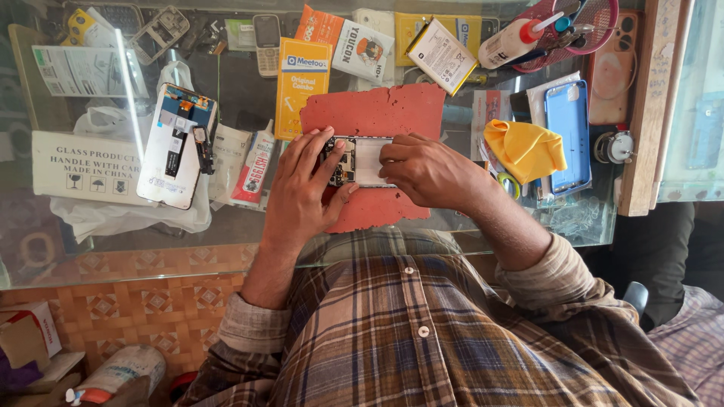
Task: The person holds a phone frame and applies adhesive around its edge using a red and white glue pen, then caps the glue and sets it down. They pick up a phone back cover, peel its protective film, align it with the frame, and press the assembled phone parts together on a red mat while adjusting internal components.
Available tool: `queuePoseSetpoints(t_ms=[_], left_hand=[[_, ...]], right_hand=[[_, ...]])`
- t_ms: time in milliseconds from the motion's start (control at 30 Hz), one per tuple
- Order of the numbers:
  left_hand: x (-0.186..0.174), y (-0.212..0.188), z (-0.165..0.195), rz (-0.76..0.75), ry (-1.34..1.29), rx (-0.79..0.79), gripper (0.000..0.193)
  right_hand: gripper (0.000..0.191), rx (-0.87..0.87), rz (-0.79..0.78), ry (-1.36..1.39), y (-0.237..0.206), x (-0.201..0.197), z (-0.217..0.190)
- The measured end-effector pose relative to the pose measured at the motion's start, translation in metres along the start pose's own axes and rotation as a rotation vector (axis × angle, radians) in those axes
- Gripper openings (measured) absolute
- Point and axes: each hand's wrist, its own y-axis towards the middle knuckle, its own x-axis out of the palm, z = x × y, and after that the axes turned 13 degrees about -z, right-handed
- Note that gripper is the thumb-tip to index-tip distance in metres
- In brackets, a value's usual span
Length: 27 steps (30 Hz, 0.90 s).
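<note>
Both hands close on an opened phone (pixel 358 160) lying back-up on a red work mat (pixel 377 113) in the middle of the glass tabletop (pixel 226 234). The left hand (pixel 302 188) has its fingers spread over the phone's left end, thumb against the near edge, tips on the exposed circuit board; its grip is pressed on the phone rather than lifting it. The right hand (pixel 430 169) curls over the right end, fingertips bent down on the pale inner panel, clamped on the same phone. To work well here, I judge the left hand should pin the frame flat while the right works with light, even pressure, keeping fingertips off the bare board parts.

Left of the mat lies another opened phone (pixel 177 143) and a glue tube (pixel 253 166). Right of it sit a yellow cloth (pixel 524 147) and a blue phone case (pixel 567 128); far right stands a red mesh tool holder (pixel 584 26).
</note>
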Motion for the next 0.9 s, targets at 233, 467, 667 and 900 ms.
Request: queuePoseSetpoints(t_ms=[233, 467, 667, 900], left_hand=[[-0.002, -0.001, 0.0, -0.003, 0.0, 0.001, 0.06], [0.0, 0.0, -0.001, -0.001, 0.014, 0.005, 0.061], [-0.001, 0.001, -0.001, 0.012, -0.003, 0.021, 0.062], [-0.004, 0.001, 0.001, 0.019, -0.035, 0.035, 0.063]], right_hand=[[0.008, -0.037, -0.002, -0.131, 0.006, 0.006, 0.003], [0.015, -0.034, -0.009, -0.169, -0.002, 0.002, 0.002], [0.014, 0.064, 0.061, -0.144, -0.046, -0.018, -0.01], [0.013, 0.346, -0.025, 0.077, -0.129, -0.071, -0.047]])
